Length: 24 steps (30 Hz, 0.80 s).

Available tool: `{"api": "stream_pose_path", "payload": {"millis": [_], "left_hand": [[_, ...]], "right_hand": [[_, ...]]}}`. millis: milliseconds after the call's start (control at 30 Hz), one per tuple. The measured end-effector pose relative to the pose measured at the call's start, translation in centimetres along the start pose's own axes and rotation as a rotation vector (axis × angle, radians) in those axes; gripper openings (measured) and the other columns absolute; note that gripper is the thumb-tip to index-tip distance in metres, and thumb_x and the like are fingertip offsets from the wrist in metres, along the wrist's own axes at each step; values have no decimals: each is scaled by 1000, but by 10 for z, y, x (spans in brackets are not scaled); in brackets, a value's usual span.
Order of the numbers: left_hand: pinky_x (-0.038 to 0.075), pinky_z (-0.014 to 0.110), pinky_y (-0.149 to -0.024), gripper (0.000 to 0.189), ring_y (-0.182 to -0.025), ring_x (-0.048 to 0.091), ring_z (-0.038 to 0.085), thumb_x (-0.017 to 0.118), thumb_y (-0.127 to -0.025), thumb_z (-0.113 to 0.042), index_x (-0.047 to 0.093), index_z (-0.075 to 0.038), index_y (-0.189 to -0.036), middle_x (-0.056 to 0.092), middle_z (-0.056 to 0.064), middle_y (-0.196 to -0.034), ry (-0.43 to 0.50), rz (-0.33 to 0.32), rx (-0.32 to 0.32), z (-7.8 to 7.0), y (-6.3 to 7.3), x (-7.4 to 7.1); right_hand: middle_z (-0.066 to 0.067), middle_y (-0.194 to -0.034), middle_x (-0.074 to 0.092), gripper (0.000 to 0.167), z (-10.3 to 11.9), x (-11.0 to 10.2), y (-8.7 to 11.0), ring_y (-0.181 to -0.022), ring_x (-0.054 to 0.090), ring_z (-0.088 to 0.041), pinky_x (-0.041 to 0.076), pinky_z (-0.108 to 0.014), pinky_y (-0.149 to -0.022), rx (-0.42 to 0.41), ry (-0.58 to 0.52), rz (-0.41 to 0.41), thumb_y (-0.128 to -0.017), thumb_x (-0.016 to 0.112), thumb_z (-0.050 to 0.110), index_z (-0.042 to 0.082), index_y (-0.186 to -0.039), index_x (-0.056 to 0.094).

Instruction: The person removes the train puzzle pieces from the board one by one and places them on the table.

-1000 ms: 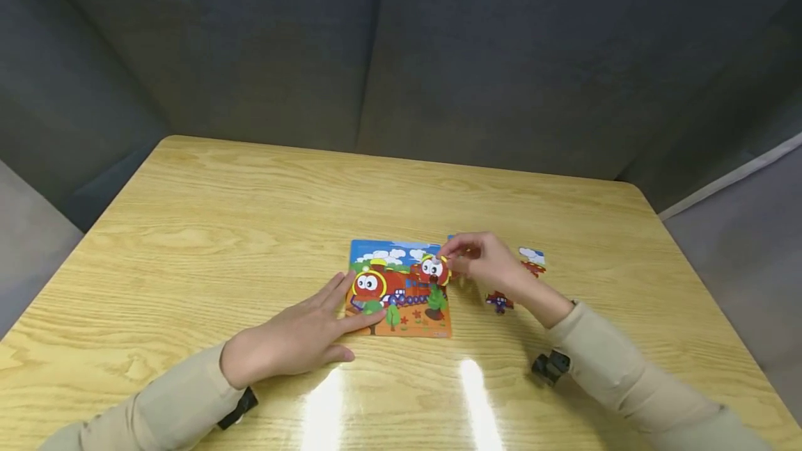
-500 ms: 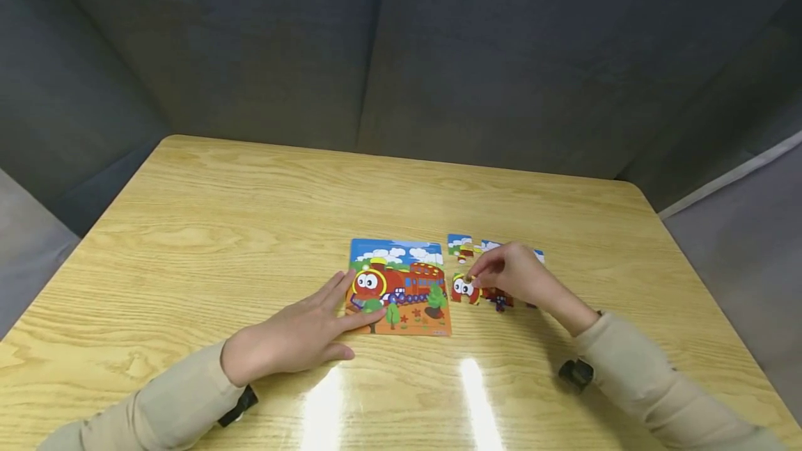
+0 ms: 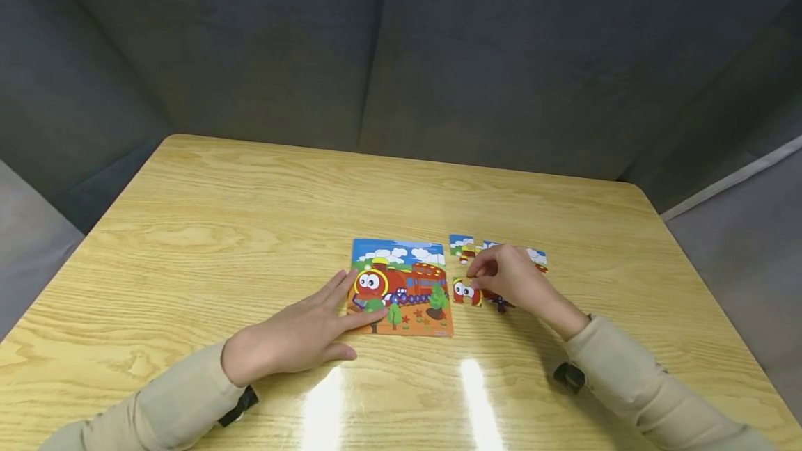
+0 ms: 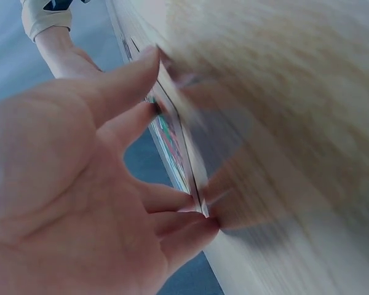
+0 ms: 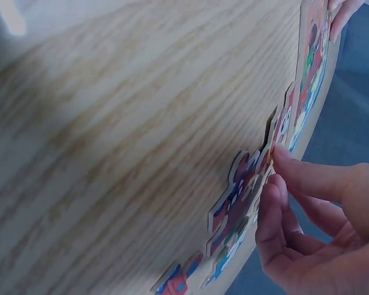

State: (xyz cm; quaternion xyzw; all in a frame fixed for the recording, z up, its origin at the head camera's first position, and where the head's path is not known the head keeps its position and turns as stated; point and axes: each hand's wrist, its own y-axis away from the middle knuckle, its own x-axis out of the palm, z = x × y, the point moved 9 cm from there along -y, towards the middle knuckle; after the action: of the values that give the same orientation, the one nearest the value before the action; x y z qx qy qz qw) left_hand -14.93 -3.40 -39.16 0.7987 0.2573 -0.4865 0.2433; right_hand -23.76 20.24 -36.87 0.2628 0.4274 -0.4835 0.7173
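Note:
A square train picture puzzle board (image 3: 401, 312) lies on the table, showing a red engine with big eyes, clouds and trees. My left hand (image 3: 297, 333) rests on its left edge with fingers spread; the left wrist view shows those fingers (image 4: 172, 200) straight, their tips at the board's rim. Just right of the board, my right hand (image 3: 514, 277) pinches a jigsaw piece (image 3: 465, 292) with the engine's eyes by its upper right corner, thumb and index finger together. In the right wrist view that piece lies low, close over the table, its far end towards the board.
Several loose jigsaw pieces lie around the right hand: a sky piece (image 3: 461, 243) behind, a cloud piece (image 3: 537, 257) to the right and a dark wheel piece (image 3: 501, 303) partly under the hand. The wooden table (image 3: 263, 214) ends at a dark grey partition (image 3: 501, 68).
A second ago the right hand held the eyed jigsaw piece over the board's right part; it then moved right and down beside the board. The left hand has stayed in place.

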Motion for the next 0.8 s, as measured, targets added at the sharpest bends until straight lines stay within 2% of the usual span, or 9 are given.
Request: {"api": "stream_pose_path", "payload": {"millis": [233, 400, 567, 700, 800], "left_hand": [[29, 59, -110, 63, -145, 7, 47, 60, -97, -35, 34, -28, -154, 4, 31, -158, 26, -4, 1, 0, 2, -2], [27, 57, -111, 61, -145, 7, 46, 61, -97, -35, 38, -24, -153, 4, 25, -161, 10, -27, 32, -4, 3, -5], [22, 52, -115, 62, -147, 11, 38, 60, -97, -36, 38, -20, -153, 8, 18, -162, -30, -29, 92, -20, -5, -5], [24, 50, -115, 63, -147, 14, 36, 59, -97, -38, 36, -21, -154, 8, 18, -162, -56, 2, 141, -37, -14, 2], [25, 49, -114, 63, -147, 14, 35, 59, -97, -39, 37, -22, -153, 10, 20, -162, -60, 25, 147, -44, -17, 8]], "right_hand": [[0, -76, 68, 6, 4, -2, 3, -65, 61, -12, 49, -25, -57, 44, -53, -24, -82, 78, 0, 4, -86, 74], [-1, -76, 67, 8, 17, 7, 7, -65, 62, -17, 48, -24, -54, 53, -161, 15, -83, 77, 3, 2, -90, 73], [0, -77, 63, 18, 33, 22, 12, -64, 57, -15, 46, -23, -55, 65, -212, 50, -80, 81, 9, 1, -93, 71], [-2, -79, 60, 28, 40, 34, 15, -65, 52, -13, 45, -22, -56, 93, -190, 53, -77, 85, 15, 1, -94, 68], [-4, -80, 56, 32, 43, 41, 14, -66, 49, -13, 42, -23, -56, 121, -168, 61, -75, 87, 17, 2, -94, 65]]}}
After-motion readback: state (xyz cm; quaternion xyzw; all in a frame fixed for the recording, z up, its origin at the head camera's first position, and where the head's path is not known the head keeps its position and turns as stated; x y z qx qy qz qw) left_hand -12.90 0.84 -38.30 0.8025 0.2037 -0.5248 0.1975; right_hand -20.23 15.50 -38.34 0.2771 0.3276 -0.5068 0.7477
